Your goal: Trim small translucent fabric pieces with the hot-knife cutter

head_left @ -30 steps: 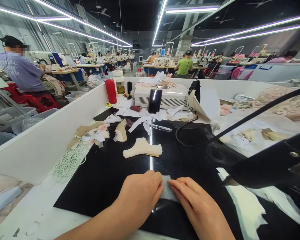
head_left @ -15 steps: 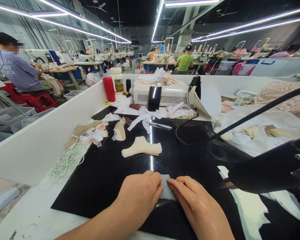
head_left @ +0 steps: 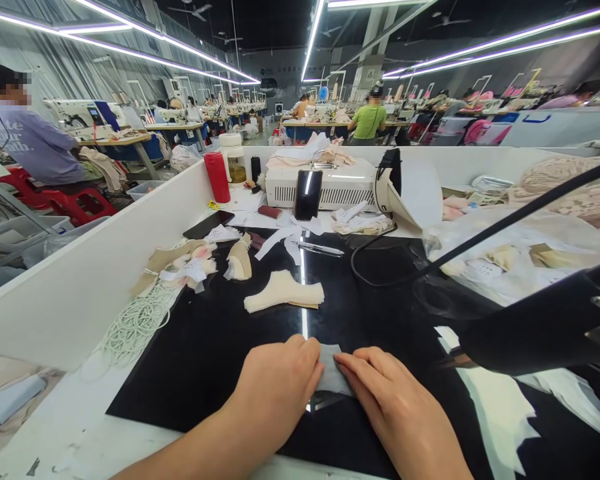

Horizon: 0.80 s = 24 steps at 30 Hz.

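Note:
Both my hands rest on a small pale grey fabric piece (head_left: 330, 373) lying on the glossy black work surface (head_left: 220, 347). My left hand (head_left: 277, 390) is curled, its fingers pressing down on the piece's left edge. My right hand (head_left: 395, 407) lies with fingers together, pinning the right edge. Most of the piece is hidden beneath them. A stack of cream fabric pieces (head_left: 284, 293) sits just beyond the hands.
A black machine arm (head_left: 545, 327) juts in from the right. Cord coil (head_left: 137, 323), fabric scraps (head_left: 190, 267), a pen (head_left: 320, 249), a phone (head_left: 308, 195) leaning on a white box (head_left: 340, 183) and a red bottle (head_left: 217, 177) lie further back. Other workers sit at distant tables.
The view has shifted slightly; my hands stay on the grey piece in nearly the same place.

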Tool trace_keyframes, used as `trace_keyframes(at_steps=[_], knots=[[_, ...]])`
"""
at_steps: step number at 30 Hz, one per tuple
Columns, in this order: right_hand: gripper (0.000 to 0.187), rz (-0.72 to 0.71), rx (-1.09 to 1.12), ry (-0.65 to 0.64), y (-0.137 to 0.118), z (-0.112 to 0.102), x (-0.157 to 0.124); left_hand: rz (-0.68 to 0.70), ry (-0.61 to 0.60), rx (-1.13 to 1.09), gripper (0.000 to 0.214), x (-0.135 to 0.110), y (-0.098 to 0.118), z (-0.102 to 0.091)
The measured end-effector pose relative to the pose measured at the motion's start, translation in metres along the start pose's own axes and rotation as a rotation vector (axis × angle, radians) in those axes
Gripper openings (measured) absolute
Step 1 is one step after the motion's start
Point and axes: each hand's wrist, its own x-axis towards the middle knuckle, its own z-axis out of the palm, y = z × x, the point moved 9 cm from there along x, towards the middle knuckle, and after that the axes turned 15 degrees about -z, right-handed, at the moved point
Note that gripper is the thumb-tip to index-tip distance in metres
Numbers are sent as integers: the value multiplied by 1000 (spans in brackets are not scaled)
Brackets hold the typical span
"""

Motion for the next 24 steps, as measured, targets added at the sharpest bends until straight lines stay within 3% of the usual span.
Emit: trace_keyframes(at_steps=[4,8,11,17,24], knots=[[32,27,20,-12,2,2,-1,-29,31,59,17,0,-4,-3],[34,40,27,7,1,0,0,45,306,107,20,-5,-3,-15],[33,30,17,34,-1,-4,2,195,467,69,21,-17,8,-20],[32,-16,-12,67,-6,-9,2,497,459,-65,14,-36,33,-9],[29,0,-10,31,-1,0,-3,506,478,-107,25,-38,32,-7]])
